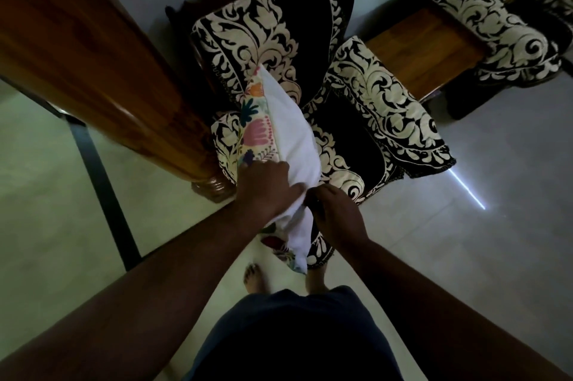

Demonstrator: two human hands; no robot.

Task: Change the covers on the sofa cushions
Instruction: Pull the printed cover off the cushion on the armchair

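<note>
A cushion (294,129) stands on edge on the armchair seat, its white side facing right and its floral cover (255,126) showing along the left. My left hand (268,191) lies over the cushion's near end, fingers spread and curled round the white fabric. My right hand (336,210) sits just right of it, fingers curled and pinching at the cover's edge near the bottom. A floral corner (279,244) hangs below both hands.
The armchair (279,23) wears a black and cream patterned throw. A wooden post (102,64) runs diagonally on the left. A second sofa (508,33) with a wooden side table (424,48) stands at the right. My bare feet (257,278) are on the tiled floor.
</note>
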